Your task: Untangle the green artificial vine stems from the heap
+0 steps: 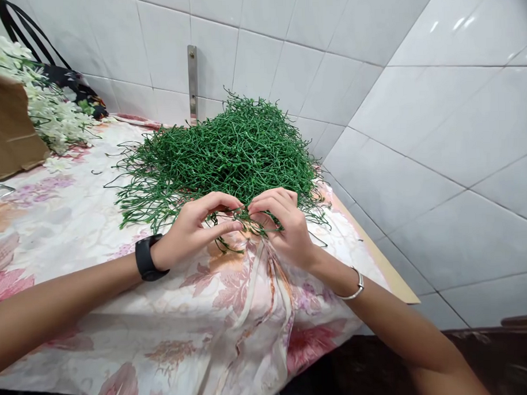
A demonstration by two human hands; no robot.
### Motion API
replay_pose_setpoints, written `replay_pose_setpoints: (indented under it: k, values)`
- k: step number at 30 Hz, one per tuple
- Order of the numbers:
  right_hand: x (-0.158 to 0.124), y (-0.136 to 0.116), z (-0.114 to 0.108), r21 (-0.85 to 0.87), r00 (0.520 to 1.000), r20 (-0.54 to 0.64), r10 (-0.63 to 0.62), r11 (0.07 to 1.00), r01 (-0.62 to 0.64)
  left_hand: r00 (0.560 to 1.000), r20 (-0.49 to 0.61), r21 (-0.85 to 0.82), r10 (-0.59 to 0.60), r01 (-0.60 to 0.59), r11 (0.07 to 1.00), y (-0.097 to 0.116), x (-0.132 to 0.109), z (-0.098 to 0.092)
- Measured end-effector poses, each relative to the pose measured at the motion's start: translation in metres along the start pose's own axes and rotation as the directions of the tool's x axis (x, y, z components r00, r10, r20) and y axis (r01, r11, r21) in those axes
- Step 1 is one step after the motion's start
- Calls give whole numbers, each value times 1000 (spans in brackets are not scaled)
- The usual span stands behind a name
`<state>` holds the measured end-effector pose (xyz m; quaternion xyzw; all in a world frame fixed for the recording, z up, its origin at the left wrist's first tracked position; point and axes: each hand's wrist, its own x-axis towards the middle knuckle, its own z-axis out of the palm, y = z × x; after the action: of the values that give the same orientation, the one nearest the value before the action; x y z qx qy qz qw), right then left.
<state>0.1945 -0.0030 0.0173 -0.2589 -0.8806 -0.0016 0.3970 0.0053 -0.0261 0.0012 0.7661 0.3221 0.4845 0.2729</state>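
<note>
ahead: stem pile [227, 147] blocks | left – open cloth [69, 210] | right – wall [438, 145]

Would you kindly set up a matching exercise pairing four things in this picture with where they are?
Things:
1. green stems pile
2. white flowers
3. black watch
4. silver bangle

Places:
A. right wrist
B. far left, beside the cardboard
C. left wrist
D. middle of the table, just beyond both hands

Pairs: 1-D, 2-B, 3-C, 4-A
</note>
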Motion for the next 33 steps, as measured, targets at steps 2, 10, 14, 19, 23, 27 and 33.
replay_pose_setpoints:
  k: [2,10,14,19,23,27,33]
  values:
    - [1,0,-1,-4,1000,-3,16,1000,-16,1000,-6,-16,-20,20,1000,0,0,-1]
    - [0,2,-1,-21,997,64,37,999,-36,1000,22,111,-15,12,994,3,-1,-2]
    - [1,2,-3,-20,991,133,26,1000,-24,999,-32,108,-18,22,994,1,-1,-1]
    - [3,0,-6,-2,984,177,8,1000,-7,999,-38,179,16,-8,984,3,-2,0]
    - [3,-1,-6,64,970,243,-7,998,-9,998,40,233,54,-62,971,7,-3,-1]
    - [1,1,-3,143,952,305,-21,989,-24,991,95,239,92,-113,965,7,-4,0]
    - [1,2,-3,194,934,358,15,977,-90,986,119,243,116,-142,959,4,-6,1]
